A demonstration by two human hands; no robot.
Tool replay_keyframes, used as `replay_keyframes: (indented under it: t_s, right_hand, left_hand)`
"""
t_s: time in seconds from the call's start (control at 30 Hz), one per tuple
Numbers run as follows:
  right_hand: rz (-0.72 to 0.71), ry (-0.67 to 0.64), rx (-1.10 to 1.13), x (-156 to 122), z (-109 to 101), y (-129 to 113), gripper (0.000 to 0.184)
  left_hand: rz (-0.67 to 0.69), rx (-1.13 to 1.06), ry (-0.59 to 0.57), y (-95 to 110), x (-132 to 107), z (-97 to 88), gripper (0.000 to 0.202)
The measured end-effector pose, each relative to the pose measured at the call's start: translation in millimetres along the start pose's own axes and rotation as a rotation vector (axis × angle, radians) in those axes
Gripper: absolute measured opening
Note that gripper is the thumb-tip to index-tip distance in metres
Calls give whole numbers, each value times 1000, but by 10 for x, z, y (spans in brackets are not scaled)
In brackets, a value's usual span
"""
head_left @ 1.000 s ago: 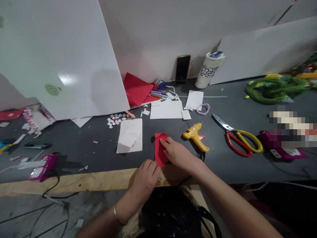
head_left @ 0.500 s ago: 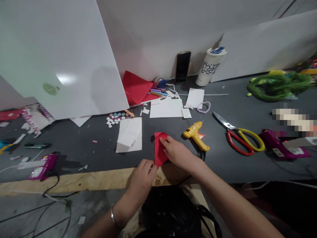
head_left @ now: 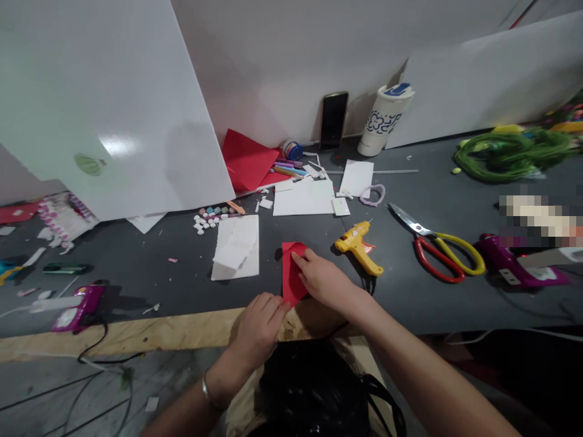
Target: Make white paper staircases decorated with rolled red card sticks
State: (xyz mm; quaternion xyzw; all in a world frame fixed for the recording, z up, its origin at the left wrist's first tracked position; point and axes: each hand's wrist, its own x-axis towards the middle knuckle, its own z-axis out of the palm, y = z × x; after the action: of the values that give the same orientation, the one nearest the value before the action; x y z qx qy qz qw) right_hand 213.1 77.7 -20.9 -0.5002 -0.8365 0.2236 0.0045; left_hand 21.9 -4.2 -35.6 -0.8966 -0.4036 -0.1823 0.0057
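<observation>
Lower centre, our right hand (head_left: pixel 324 280), fingers part-curled, holds the red paper (head_left: pixel 292 280); our left hand (head_left: pixel 259 326) bends at its near corner, pinch unclear. Upper centre, cup (head_left: pixel 381 124) and jar (head_left: pixel 292 150): we can't see inside either.

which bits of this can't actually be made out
All in the head view:
Red paper: partly hidden under the right hand.
Left hand: its palm side is hidden by its own back.
Red sheet behind: lower left part hidden behind the white board.
Jar: label print too small to read.
Above the right-hand purple box: masked by a pixelated patch.
</observation>
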Motion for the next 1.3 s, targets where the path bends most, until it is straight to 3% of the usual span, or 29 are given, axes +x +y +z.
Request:
replay_keyframes:
  t_s: [0.23, 0.63, 0.7, 0.8, 0.93, 1.17, 1.23, 1.3]
  right_hand:
    - [1, -8, 15, -7, -14, 1, 51]
    - [21, -16, 19, 26, 28, 16, 53]
    - [-11, 41, 66, 7, 48, 47, 49]
    - [-97, 154, 226, -79, 70, 109, 26]
    - [-237, 246, 473, -240, 70, 147, 4]
    - [-274, 254, 672, -286, 111, 82, 9]
    - [-243, 272, 705, -276, 134, 65, 12]
    - [-207, 293, 738, -282, 153, 46, 13]
  left_hand:
    - [137, 105, -144, -86, 64, 7, 19]
    - [367, 114, -163, -324, 270, -42, 30]
    - [392, 105, -161, -359, 280, -55, 33]
    - [406, 104, -129, -382, 294, -63, 31]
    - [387, 75, -100, -363, 345, -87, 26]
    - [346, -44, -87, -329, 427, -95, 23]
    - [194, -163, -67, -302, 417, -79, 21]
    - [-42, -311, -12, -253, 403, -74, 16]
